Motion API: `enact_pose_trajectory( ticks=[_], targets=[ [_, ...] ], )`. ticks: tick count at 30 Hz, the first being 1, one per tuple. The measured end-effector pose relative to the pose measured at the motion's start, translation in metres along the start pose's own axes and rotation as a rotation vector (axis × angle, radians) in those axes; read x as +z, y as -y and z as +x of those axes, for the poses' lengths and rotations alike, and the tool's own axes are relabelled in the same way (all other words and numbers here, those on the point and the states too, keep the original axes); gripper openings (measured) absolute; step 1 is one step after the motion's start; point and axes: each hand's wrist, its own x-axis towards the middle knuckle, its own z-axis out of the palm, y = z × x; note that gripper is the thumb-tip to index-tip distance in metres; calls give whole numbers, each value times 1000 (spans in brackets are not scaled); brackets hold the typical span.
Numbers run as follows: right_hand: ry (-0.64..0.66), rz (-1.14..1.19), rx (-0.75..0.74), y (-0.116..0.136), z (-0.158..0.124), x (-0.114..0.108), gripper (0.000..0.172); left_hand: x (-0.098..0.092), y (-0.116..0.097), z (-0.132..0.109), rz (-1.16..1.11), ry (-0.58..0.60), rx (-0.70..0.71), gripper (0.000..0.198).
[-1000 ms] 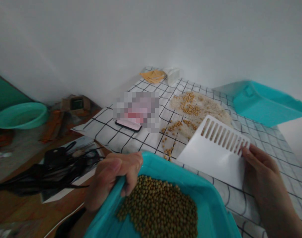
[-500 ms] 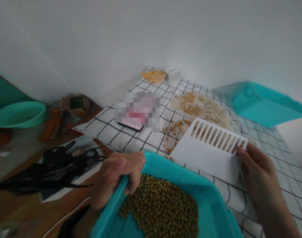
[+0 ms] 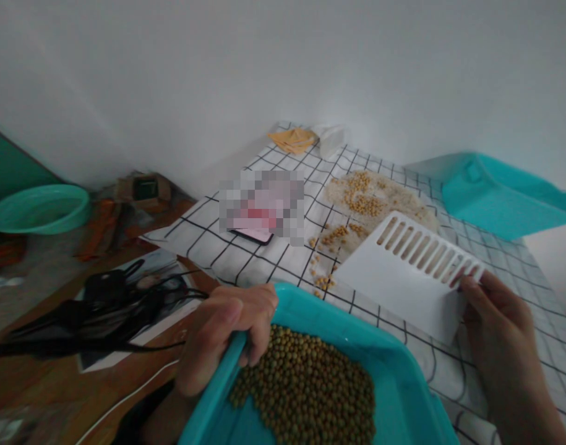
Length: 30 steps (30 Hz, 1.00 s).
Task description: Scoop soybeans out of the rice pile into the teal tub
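Our left hand (image 3: 218, 337) grips the teal tray (image 3: 394, 377); our right hand (image 3: 496, 315) holds the slotted scoop (image 3: 403, 281) over the checked tablecloth (image 3: 245, 247) beside a white wall (image 3: 264, 74).

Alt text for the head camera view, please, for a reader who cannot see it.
The left hand grips the rim of a teal tray of green beans, while the right hand holds a white slotted scraper over a checked cloth strewn with yellow beans.

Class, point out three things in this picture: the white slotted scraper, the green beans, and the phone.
white slotted scraper (image 3: 398, 281): head view, on its plain solid face.
green beans (image 3: 310, 395): head view, middle of the heap.
phone (image 3: 257, 235): head view, its visible front edge.
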Motion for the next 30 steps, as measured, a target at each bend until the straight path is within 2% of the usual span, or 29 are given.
enact_pose_trajectory(
  ticks=[7,15,23,27,30],
  targets=[
    [2,-12,-20,-4,0,-2,22,0,2,0,-1,10,20,64],
    [128,3,25,-4,0,0,30,6,3,-2,-27,-47,29,64],
    [247,-56,83,-2,-1,2,38,5,-1,2,-24,-36,-4,65],
    [250,-37,54,-2,-4,1,35,6,-2,0,-22,-53,-1,65],
    [197,26,46,-1,-4,0,33,5,-2,0,-4,-47,5,65]
  ],
)
